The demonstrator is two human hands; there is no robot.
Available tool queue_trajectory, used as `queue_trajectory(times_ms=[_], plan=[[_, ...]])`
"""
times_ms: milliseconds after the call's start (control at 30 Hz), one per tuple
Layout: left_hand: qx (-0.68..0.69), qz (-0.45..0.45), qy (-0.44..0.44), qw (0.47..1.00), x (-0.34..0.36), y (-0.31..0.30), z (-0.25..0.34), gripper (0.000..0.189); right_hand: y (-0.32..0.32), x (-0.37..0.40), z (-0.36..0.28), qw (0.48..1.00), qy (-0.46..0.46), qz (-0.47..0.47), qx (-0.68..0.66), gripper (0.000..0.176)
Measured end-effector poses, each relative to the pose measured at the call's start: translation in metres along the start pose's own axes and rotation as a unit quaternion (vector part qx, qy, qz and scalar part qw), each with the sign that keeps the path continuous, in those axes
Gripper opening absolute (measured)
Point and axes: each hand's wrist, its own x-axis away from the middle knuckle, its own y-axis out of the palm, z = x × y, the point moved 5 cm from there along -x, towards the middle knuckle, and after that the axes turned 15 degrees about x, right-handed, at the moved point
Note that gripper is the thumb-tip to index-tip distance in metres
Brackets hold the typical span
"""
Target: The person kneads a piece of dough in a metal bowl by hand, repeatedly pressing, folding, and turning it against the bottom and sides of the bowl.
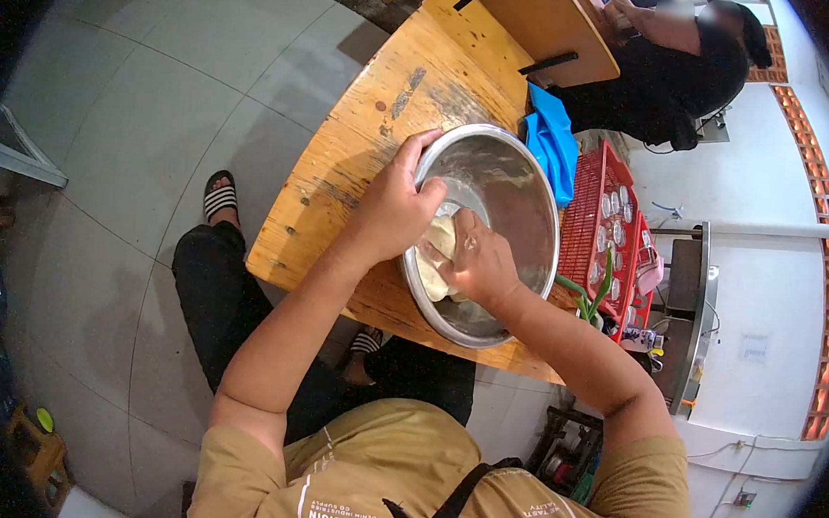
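Observation:
A wide metal bowl (521, 218) stands on the wooden table, tilted in this view. Pale dough (437, 277) lies inside it, on the side toward me. My left hand (401, 201) grips the bowl's left rim, with the thumb over the edge and the fingers around the outside. Inside the bowl my right hand (476, 261) presses into the dough, its fingers curled around part of it. Some of the dough is hidden under that hand.
The wooden table (345, 160) bears the bowl. Beyond it are a blue bag (552, 144) and a red basket (583, 217) with several glass jars. Green leaves (597, 294) stick out near my right forearm. A person in black (672, 80) works at the back right.

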Motion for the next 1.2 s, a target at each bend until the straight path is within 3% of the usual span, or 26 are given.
queue_trajectory(times_ms=[67, 133, 200, 267, 367, 500, 567, 600, 667, 700, 767, 800, 833, 867, 900, 1000, 1033, 1200], plan=[[-0.009, -0.005, 0.023, 1.000, -0.004, 0.000, -0.002, 0.056, 0.003, -0.012, 0.007, 0.999, 0.027, -0.044, 0.013, 0.061], [-0.041, -0.007, 0.000, 0.999, -0.005, -0.001, 0.003, 0.054, 0.005, -0.025, 0.011, 1.000, 0.021, 0.001, 0.019, 0.059], [-0.023, -0.008, 0.012, 1.000, -0.009, -0.001, -0.004, 0.053, 0.010, -0.038, 0.022, 0.995, 0.083, -0.027, 0.045, 0.057], [-0.007, -0.007, 0.028, 1.000, -0.012, -0.001, -0.010, 0.052, 0.026, -0.049, 0.039, 0.995, 0.097, -0.007, 0.035, 0.063], [0.039, -0.008, 0.040, 0.998, -0.017, -0.003, -0.018, 0.051, 0.016, -0.052, 0.041, 0.978, 0.203, -0.015, -0.034, 0.074], [0.056, -0.011, 0.024, 0.998, -0.018, -0.005, -0.016, 0.051, 0.030, -0.046, 0.060, 0.971, 0.235, -0.031, -0.044, 0.071], [0.035, -0.010, -0.001, 0.999, -0.014, -0.004, -0.015, 0.053, 0.020, -0.029, 0.055, 0.981, 0.106, -0.067, -0.147, 0.078], [0.035, -0.006, -0.002, 0.999, -0.012, -0.005, -0.016, 0.053, 0.001, -0.023, 0.056, 0.981, 0.103, -0.070, -0.148, 0.078], [0.049, -0.011, 0.002, 0.999, -0.014, -0.004, -0.016, 0.052, -0.030, -0.008, 0.053, 0.898, 0.183, -0.235, -0.323, 0.067], [0.049, -0.012, 0.002, 0.999, -0.014, -0.003, -0.015, 0.052, -0.036, -0.003, 0.055, 0.898, 0.183, -0.235, -0.323, 0.067], [0.049, -0.014, 0.005, 0.999, -0.014, -0.003, -0.014, 0.051, -0.053, 0.000, 0.048, 0.978, 0.026, -0.162, -0.129, 0.027], [0.049, -0.012, 0.005, 0.999, -0.014, -0.003, -0.012, 0.051, -0.055, 0.001, 0.047, 0.978, 0.025, -0.163, -0.129, 0.027], [0.040, -0.016, -0.002, 0.999, -0.013, -0.002, -0.009, 0.051, -0.066, -0.001, 0.036, 0.992, -0.100, -0.068, -0.023, 0.026], [0.031, -0.019, -0.008, 0.999, -0.013, -0.001, -0.008, 0.051, -0.076, 0.002, 0.023, 0.971, -0.222, 0.029, 0.082, 0.026], [0.032, -0.017, -0.010, 0.999, -0.014, -0.003, -0.010, 0.051, -0.087, -0.004, 0.019, 0.956, -0.276, 0.070, 0.066, 0.030], [0.056, -0.030, -0.005, 0.998, -0.017, -0.002, -0.013, 0.052, -0.070, -0.015, 0.016, 0.961, -0.228, 0.145, -0.055, 0.035], [0.053, -0.031, -0.003, 0.998, -0.017, -0.002, -0.013, 0.052, -0.051, -0.014, 0.007, 0.954, -0.254, 0.131, -0.086, 0.053], [0.020, -0.014, -0.012, 1.000, -0.010, -0.004, -0.015, 0.048, -0.016, -0.008, -0.018, 0.935, -0.334, 0.111, -0.046, 0.058]])
